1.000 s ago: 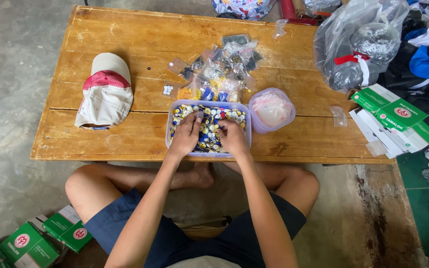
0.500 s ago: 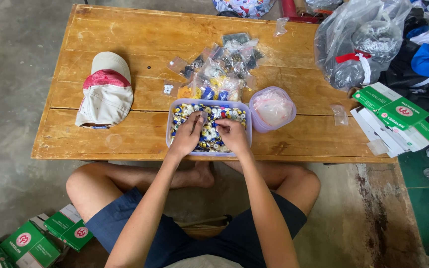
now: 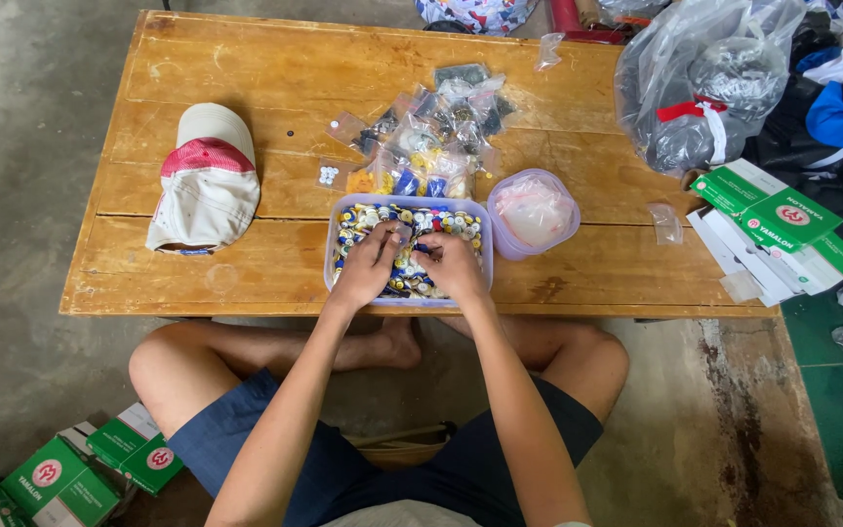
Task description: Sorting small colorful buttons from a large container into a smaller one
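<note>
A pale purple rectangular plastic tub (image 3: 341,211) sits at the near edge of a low wooden table (image 3: 275,88). It is full of several small round pieces (image 3: 446,221) in blue, yellow and white. My left hand (image 3: 370,264) and my right hand (image 3: 452,265) are both down in the tub with bent fingers, close together, digging among the pieces. Whether either hand grips a piece is hidden by the fingers. Just behind the tub lies a heap of small clear plastic bags (image 3: 431,132) holding more pieces.
A white and red cap (image 3: 204,178) lies at the table's left. A round purple-rimmed container (image 3: 534,212) stands right of the tub, a big clear bag (image 3: 704,83) at the back right. Green and white boxes (image 3: 778,220) lie right; more (image 3: 80,468) on the floor left.
Both hands stay in the tub; their fingers have shifted a little among the pieces and drawn closer together. Nothing else has moved.
</note>
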